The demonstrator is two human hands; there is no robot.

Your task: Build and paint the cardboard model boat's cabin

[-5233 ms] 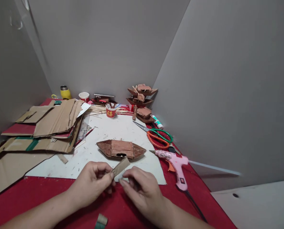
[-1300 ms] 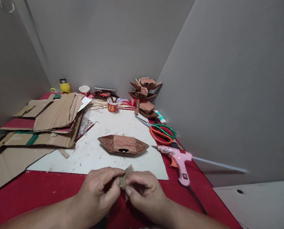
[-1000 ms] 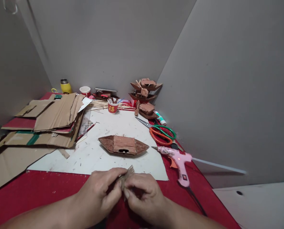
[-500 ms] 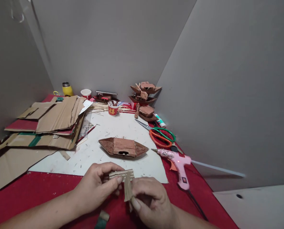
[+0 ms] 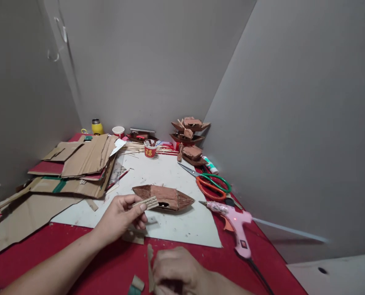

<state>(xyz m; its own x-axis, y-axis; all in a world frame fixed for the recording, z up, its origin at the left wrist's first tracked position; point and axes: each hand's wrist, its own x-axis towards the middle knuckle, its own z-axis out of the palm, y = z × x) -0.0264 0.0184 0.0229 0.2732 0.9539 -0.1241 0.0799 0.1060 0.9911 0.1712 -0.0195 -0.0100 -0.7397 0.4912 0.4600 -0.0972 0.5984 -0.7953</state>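
Note:
My left hand (image 5: 124, 215) pinches a small strip of corrugated cardboard (image 5: 150, 203) between thumb and fingers, held just in front of the brown model boat (image 5: 164, 194). The boat lies on the white paper; its covered middle has a dark opening in the near side. Lower down, over the red cloth, my right hand (image 5: 176, 268) is closed on another cardboard strip (image 5: 150, 266), which stands nearly upright. Some of the right fingers are blurred or hidden. A small cardboard piece with green tape (image 5: 136, 284) lies on the cloth near the right hand.
A pink hot glue gun (image 5: 237, 225) lies on the right, its tip toward the boat. Scissors (image 5: 213, 184) with green and orange handles are behind it. Cardboard sheets (image 5: 87, 157) are piled at left. A red paper cup (image 5: 150, 150), sticks and several finished boats (image 5: 191, 153) stand at the back.
The two cardboard strips, held together before, are now apart. My left hand has moved up toward the boat; my right hand has drawn back and down. The view has tilted slightly upward.

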